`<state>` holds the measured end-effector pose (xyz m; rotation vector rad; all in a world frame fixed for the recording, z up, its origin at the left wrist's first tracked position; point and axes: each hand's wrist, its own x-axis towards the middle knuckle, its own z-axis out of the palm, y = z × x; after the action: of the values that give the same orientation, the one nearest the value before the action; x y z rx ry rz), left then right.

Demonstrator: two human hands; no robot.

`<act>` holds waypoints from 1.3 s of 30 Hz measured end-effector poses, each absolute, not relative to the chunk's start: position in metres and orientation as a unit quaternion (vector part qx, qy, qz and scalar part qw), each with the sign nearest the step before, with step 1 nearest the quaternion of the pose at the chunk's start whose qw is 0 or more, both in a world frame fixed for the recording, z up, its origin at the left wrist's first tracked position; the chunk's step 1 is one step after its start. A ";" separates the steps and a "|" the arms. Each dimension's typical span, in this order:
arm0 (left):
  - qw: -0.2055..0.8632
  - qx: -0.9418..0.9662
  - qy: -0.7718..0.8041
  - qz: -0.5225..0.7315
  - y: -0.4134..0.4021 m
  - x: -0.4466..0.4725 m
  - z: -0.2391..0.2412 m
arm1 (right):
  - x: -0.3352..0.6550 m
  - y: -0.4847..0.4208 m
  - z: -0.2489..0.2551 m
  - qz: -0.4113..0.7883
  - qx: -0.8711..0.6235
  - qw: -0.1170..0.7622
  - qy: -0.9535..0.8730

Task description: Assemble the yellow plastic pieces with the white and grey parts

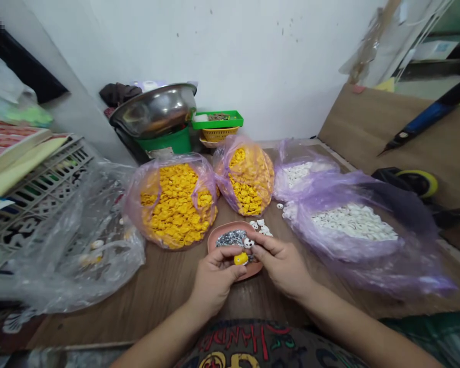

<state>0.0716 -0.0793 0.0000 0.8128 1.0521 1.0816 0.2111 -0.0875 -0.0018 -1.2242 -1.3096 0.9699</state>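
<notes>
My left hand (215,278) is pinching small rounded yellow plastic-looking piece (240,258); my right hand (285,263) is grasping round black-spotted white piece (248,243), both hovering over pinkish-brown rounded tray (212,239) holding grey bits (230,238).

Shows a tilted metal basin (163,108) above a green tub (180,140) at eleven o'clock, a green tray (223,124) atop a yellow basket (222,135) at twelve, a slatted crate (51,176) near ten, a pointed tool (431,116) at two.
</notes>
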 end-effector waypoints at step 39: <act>0.796 0.190 0.401 0.412 -0.084 0.065 -0.011 | 0.211 -0.096 -0.014 0.054 -0.411 0.347 -0.841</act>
<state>0.0652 -0.0840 -0.0107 0.4089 0.8616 0.8858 0.2105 -0.0963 -0.0143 -1.0668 -2.1810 0.1394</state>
